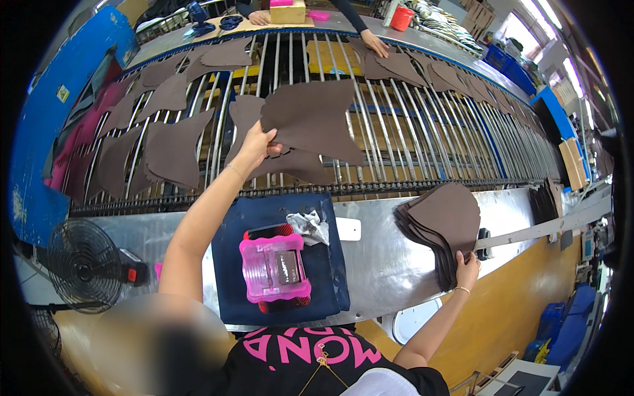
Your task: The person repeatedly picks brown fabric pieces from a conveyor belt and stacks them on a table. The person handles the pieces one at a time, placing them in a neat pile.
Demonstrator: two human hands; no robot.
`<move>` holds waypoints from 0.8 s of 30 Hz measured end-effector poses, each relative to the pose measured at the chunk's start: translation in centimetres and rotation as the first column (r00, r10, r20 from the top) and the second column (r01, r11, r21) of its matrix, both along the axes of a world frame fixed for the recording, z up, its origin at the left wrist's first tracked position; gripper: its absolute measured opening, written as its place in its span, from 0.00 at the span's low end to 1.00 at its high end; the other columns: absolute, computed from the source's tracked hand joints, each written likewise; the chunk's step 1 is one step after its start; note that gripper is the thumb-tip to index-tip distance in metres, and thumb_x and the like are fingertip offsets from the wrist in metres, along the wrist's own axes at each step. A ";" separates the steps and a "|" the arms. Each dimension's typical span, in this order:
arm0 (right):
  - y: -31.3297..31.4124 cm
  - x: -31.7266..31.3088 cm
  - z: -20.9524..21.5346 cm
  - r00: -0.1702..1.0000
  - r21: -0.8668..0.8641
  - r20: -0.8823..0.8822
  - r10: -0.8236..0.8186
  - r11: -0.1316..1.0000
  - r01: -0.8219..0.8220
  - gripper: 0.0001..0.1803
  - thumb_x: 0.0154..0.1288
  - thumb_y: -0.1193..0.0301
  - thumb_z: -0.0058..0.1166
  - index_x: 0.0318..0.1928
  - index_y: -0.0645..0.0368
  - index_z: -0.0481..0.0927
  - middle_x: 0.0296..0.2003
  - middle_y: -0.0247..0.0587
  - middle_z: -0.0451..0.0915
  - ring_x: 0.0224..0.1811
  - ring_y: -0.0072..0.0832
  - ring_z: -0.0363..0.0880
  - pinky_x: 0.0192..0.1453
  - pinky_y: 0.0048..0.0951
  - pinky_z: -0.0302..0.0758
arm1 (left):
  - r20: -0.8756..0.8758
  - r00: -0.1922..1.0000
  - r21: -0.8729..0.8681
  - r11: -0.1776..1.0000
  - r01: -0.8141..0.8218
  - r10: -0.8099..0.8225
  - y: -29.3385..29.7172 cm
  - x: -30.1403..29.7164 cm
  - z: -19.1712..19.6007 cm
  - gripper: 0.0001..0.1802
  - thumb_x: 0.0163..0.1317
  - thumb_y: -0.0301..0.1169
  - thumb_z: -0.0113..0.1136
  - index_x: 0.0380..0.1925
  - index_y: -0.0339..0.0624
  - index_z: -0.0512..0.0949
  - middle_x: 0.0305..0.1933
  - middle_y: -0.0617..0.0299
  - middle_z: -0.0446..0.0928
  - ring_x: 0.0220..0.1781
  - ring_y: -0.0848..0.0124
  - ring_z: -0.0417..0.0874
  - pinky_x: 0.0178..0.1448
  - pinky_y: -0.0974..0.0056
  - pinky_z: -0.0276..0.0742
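Left fingers (270, 136) grip brown panel (310, 115) | right fingers (460, 258) grip stack (444, 214) | pink container (253, 267): dark block (288, 266)

A brown panel (317, 119) toward the far side, a brown stack (449, 211) near and right.
From my end I see the panel held out, smooth, curved along its sides, overlapping similar brown pieces (300, 166); the stack is fanned, edges staggered on its left, rounded end far, narrower end near.

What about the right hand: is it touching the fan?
No, the right hand holds the near end of the brown stack, while the fan stands far to the left.
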State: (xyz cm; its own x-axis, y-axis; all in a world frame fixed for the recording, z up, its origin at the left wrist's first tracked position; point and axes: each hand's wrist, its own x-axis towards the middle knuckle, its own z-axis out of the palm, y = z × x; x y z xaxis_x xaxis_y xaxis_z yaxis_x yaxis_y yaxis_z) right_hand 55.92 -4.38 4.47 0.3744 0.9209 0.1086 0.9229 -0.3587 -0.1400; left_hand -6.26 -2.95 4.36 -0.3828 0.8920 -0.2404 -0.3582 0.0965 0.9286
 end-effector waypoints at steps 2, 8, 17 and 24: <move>0.2 0.0 0.2 0.999 -0.026 -0.026 -0.033 0.999 0.032 0.30 0.58 0.54 0.61 0.54 0.62 0.76 0.50 0.53 0.74 0.52 0.49 0.73 0.57 0.44 0.70 | -0.002 1.000 -0.035 0.999 -0.021 0.021 0.0 -1.3 -1.7 0.21 0.68 0.21 0.43 0.60 0.45 0.62 0.44 0.55 0.76 0.22 0.71 0.79 0.22 0.72 0.80; 1.0 -0.1 0.1 0.999 0.100 -0.035 -0.029 0.994 0.032 0.29 0.55 0.58 0.65 0.50 0.67 0.75 0.47 0.53 0.76 0.51 0.49 0.74 0.56 0.45 0.70 | -0.057 0.998 -0.168 0.985 -0.040 0.030 0.3 -2.9 -4.1 0.19 0.68 0.20 0.41 0.58 0.44 0.63 0.42 0.53 0.77 0.23 0.67 0.80 0.22 0.69 0.80; -1.5 -6.5 10.8 0.917 0.236 -0.360 0.174 0.967 -0.091 0.18 0.70 0.68 0.49 0.56 0.65 0.69 0.31 0.51 0.80 0.22 0.33 0.81 0.18 0.26 0.72 | -0.765 0.625 -0.264 0.961 -0.082 -0.157 -4.2 -1.2 2.8 0.35 0.59 0.38 0.63 0.63 0.39 0.60 0.29 0.59 0.73 0.19 0.72 0.76 0.18 0.69 0.73; -4.2 -18.5 15.1 0.257 0.654 -0.707 0.659 0.747 -0.118 0.14 0.72 0.69 0.47 0.51 0.65 0.69 0.37 0.39 0.77 0.20 0.23 0.78 0.20 0.20 0.78 | -0.688 0.722 0.150 0.959 0.242 -0.074 -10.6 7.6 10.7 0.35 0.58 0.44 0.66 0.61 0.38 0.66 0.43 0.53 0.78 0.51 0.65 0.79 0.55 0.61 0.75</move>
